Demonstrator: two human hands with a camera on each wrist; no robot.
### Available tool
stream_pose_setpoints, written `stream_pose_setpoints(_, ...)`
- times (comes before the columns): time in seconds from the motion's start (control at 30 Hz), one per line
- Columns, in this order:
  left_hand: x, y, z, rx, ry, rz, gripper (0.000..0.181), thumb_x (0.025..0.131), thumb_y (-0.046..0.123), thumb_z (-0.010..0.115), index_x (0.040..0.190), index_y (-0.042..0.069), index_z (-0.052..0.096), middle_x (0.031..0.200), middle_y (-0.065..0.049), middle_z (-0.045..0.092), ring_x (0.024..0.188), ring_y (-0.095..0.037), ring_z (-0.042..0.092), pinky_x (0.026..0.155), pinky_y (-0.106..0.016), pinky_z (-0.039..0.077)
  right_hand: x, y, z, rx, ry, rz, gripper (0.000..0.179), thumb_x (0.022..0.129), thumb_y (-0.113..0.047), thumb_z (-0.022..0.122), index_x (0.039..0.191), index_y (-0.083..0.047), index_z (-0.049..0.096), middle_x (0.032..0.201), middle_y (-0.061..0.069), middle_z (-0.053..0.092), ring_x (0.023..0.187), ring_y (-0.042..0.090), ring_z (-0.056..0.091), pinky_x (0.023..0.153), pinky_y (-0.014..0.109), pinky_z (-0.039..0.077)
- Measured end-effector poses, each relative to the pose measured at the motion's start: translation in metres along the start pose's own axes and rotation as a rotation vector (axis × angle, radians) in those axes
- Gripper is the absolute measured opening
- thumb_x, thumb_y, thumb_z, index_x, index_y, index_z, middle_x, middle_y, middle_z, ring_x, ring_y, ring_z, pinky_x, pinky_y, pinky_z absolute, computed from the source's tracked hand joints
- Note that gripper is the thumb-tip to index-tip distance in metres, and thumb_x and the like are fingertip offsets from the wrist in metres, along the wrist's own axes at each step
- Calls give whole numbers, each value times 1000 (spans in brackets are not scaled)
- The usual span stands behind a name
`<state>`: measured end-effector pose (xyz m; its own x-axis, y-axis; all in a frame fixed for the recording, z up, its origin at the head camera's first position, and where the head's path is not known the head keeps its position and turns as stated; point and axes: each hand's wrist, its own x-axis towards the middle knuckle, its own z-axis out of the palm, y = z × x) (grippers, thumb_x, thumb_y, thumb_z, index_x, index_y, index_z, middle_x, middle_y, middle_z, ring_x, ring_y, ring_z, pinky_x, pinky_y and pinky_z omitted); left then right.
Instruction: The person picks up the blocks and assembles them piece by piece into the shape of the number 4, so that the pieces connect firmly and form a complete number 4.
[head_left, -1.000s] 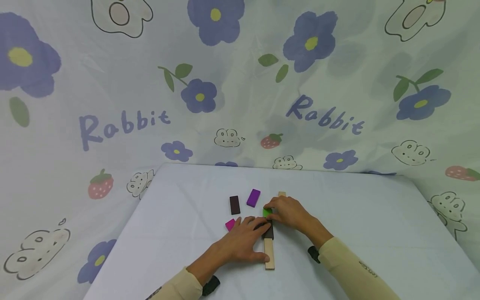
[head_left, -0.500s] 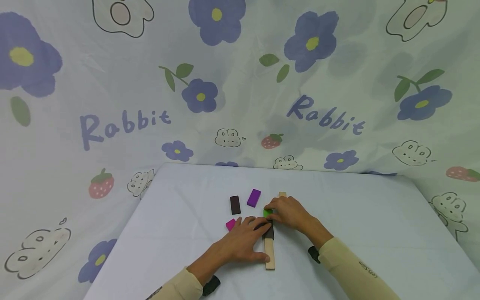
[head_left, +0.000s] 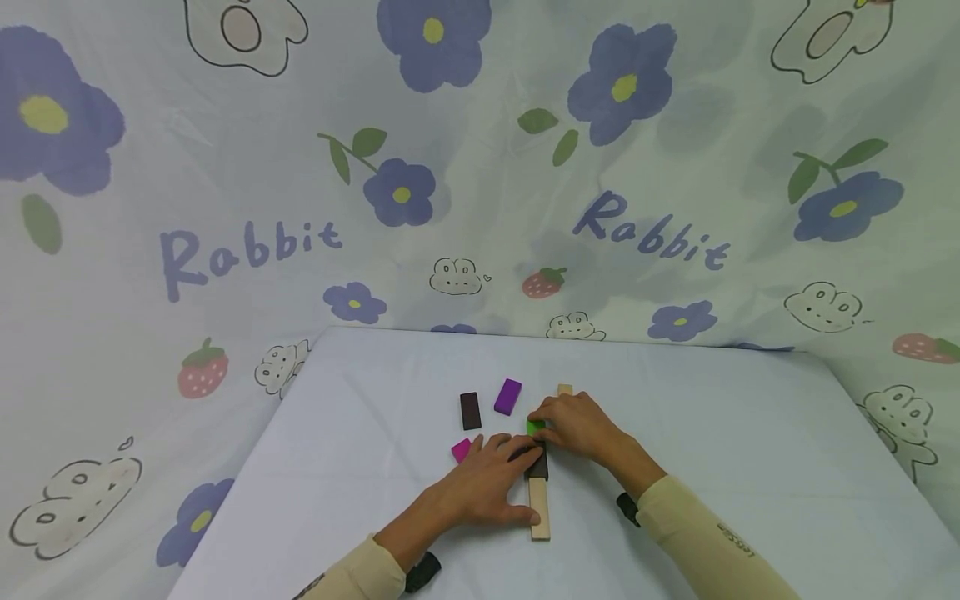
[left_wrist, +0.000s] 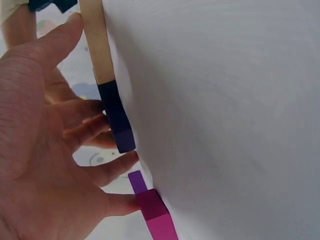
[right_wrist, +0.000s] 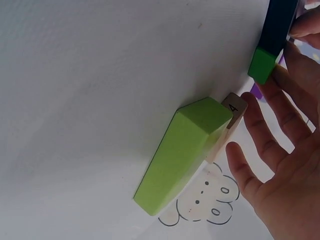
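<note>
Wooden blocks lie end to end in a line on the white table: a plain one (head_left: 539, 512) nearest, a dark one (head_left: 539, 465) beyond it, then a green one (head_left: 535, 426). My left hand (head_left: 486, 479) rests at the left of the line, its thumb touching the plain block and its index finger at the dark block. In the left wrist view another left finger reaches a magenta block (left_wrist: 152, 204). With thumb and index finger my right hand (head_left: 577, 423) pinches the green block. A light green block (right_wrist: 182, 152) stands beside its other fingers, hidden in the head view.
A dark brown block (head_left: 469, 411) and a purple block (head_left: 507, 397) lie beyond the left hand. Behind the right hand is a pale wooden block (head_left: 565, 388), marked 4 in the right wrist view. The printed cloth (head_left: 480, 208) hangs behind the table (head_left: 750, 433).
</note>
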<state>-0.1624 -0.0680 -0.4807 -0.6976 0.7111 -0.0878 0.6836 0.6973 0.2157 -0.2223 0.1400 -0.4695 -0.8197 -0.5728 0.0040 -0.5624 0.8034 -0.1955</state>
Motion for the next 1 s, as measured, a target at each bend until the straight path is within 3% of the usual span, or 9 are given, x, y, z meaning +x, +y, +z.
stream_pose_setpoints(0.7,-1,2,-1,-2,-4,-7,88,86,73,62,154,20,44,157,1,39,141,-29,39,108,-66,34,0,1,2,-27,-6,-2,29,91,-31,76,119,-20,77,112,-3,73,104,20,67,90,56,49)
stream_pose_setpoints(1.0,-1,1,-3,-15,-7,1,86,87,70,63,154,19,44,156,0,39,141,-28,38,108,-66,34,-2,3,2,17,33,15,30,94,-29,74,122,-18,75,118,-1,72,108,22,66,92,55,49)
